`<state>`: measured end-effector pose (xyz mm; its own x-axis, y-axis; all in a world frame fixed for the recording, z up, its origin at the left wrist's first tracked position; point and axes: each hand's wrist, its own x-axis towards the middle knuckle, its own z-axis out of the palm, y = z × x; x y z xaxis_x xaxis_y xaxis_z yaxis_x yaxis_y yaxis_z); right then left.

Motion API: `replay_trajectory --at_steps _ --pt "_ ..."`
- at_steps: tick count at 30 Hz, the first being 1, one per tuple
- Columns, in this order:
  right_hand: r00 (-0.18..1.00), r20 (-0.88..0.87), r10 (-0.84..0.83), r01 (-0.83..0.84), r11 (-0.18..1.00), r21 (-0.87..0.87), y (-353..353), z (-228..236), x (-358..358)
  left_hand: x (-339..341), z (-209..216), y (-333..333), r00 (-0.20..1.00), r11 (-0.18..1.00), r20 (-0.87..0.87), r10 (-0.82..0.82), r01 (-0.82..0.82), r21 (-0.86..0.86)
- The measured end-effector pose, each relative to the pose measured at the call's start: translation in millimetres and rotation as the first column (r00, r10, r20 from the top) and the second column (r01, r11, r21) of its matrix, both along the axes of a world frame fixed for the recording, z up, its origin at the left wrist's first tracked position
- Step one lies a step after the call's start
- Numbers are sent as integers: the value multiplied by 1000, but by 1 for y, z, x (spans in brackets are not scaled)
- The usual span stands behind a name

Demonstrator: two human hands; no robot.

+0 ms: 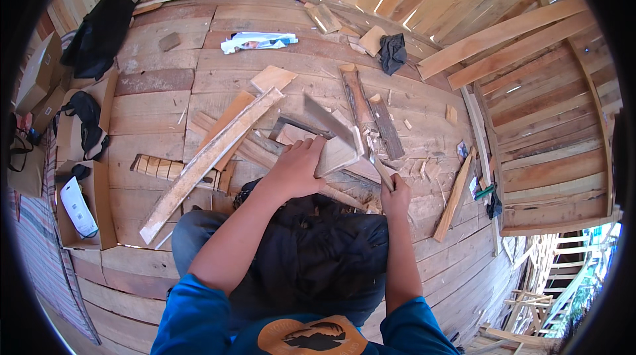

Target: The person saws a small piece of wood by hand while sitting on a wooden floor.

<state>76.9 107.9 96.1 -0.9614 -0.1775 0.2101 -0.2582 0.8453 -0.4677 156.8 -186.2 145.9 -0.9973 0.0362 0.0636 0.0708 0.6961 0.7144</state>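
Observation:
My right hand (pixel 396 194) is closed round the wooden handle of a machete (pixel 324 118). Its broad grey blade slants up and to the left, touching or just behind the far edge of a pale wood block (pixel 339 157); I cannot tell which. With fingers bent over its left side, my left hand (pixel 301 168) grips this block and keeps it tilted above the floor in front of my lap. Beneath the block lie a dark-edged board (pixel 286 128) and other pieces of wood, partly covered by my hands.
A long pale plank (pixel 212 166) slants across the floor at left, beside a handsaw-length dark-marked wood piece (pixel 159 167). Bark-edged strips (pixel 386 126) and chips lie beyond my right hand. Open cardboard boxes (pixel 106 196) line the left; leaning boards (pixel 503 43) stand at right.

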Motion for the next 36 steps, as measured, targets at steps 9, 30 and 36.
replay_trajectory --at_steps 9,30,36 --pt "929 -362 -76 17 987 -162 1 -2 45 -7 -34 5 985 991 -170 11 11 130" --pt "914 -403 43 -142 965 -219 1 4 58 28 -79 -2 769 979 638 45 93 -182" --pt "905 -423 -52 -58 968 -243 3 0 55 37 -73 -10 802 983 592 78 38 -181"
